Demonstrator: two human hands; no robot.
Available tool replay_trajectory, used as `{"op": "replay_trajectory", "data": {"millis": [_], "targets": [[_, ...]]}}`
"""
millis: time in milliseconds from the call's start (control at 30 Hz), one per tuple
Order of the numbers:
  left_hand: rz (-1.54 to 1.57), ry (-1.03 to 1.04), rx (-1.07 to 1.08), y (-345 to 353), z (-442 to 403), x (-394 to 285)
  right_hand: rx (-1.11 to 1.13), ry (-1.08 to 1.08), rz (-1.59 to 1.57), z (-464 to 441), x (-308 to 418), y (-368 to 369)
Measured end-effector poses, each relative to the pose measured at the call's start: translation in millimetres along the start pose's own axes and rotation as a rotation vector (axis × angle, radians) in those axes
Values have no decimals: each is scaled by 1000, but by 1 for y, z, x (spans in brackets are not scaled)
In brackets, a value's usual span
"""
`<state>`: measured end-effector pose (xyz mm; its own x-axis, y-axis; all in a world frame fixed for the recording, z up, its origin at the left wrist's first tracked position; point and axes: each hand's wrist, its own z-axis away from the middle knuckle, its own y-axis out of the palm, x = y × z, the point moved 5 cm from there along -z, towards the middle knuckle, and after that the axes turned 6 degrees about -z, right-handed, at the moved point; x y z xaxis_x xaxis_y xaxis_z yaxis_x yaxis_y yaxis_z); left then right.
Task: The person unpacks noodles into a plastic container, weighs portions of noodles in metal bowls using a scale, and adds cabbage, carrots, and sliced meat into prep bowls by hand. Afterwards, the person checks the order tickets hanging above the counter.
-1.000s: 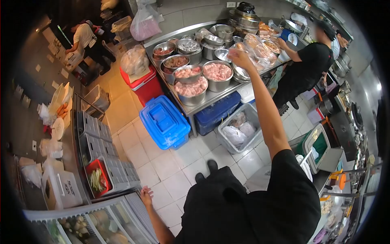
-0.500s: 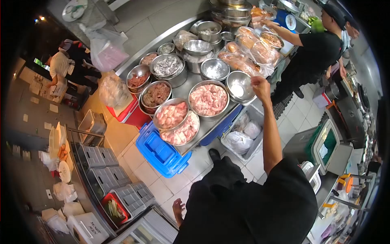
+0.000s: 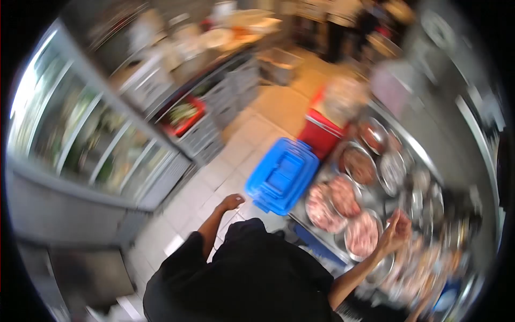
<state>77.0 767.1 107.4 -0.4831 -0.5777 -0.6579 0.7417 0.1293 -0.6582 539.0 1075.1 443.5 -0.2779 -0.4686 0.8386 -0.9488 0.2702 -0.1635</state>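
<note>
My right hand (image 3: 398, 229) is raised over the steel table, blurred, with its fingers loosely bent and nothing seen in it. Below it and to its left, a steel bowl of pale pink meat (image 3: 362, 234) stands near the table edge. An empty-looking steel bowl (image 3: 382, 269) lies partly behind my right forearm. My left hand (image 3: 232, 202) hangs over the tiled floor, fingers loosely curled and holding nothing visible. Nearest to it is a blue plastic lid or tub (image 3: 281, 174) on the floor.
More bowls of meat (image 3: 358, 165) crowd the table, with blurred bagged food (image 3: 418, 268) at its lower right. A red box (image 3: 320, 131) stands by the table corner. On the left are a glass-door fridge (image 3: 80, 129) and grey crates (image 3: 203, 137). A person (image 3: 341, 21) stands far back.
The view has swung left, bringing the fridge into sight. My right hand has left the empty bowl's rim and is now above the bowls. My left hand has come forward.
</note>
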Motion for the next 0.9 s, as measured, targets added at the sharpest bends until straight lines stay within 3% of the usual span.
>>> {"op": "replay_trajectory", "data": {"millis": [33,133,200,333,367,467,500,533,567,600,667,767,800,833,900], "targets": [[261,-57,-60,8,2,20,87,-39,-66,-6,9,33],[542,-261,-265,3,59,16,236,-29,-379,-25,45,100],[591,-380,-406,18,103,67,333,-228,-363,-28,115,131],[788,-800,-522,97,215,166,506,-274,-563,22,206,195],[909,-1004,-482,121,244,181,550,-258,-632,38,212,221],[1134,-1165,-591,167,328,189,845,-192,-747,123,191,342],[1200,-1215,-693,183,353,191,1036,-238,-665,153,156,398],[1261,-1267,-795,201,378,191,1196,-635,-193,192,131,434],[1288,-1283,-887,216,398,185,1606,-666,521,235,62,486],[1367,-1310,-973,231,413,184,2071,-897,1176,275,-6,515],[1280,-1326,-1112,256,447,181,2113,-759,490,348,53,515],[1130,-1403,-1387,299,480,174,2146,-1046,241,484,90,545],[1182,-1416,-1376,289,491,154,2274,-1066,167,537,88,564],[1390,-1435,-1506,282,496,133,2386,-1053,95,576,79,575],[1472,-1392,-1687,266,513,112,2480,-1092,127,635,134,543]]}}
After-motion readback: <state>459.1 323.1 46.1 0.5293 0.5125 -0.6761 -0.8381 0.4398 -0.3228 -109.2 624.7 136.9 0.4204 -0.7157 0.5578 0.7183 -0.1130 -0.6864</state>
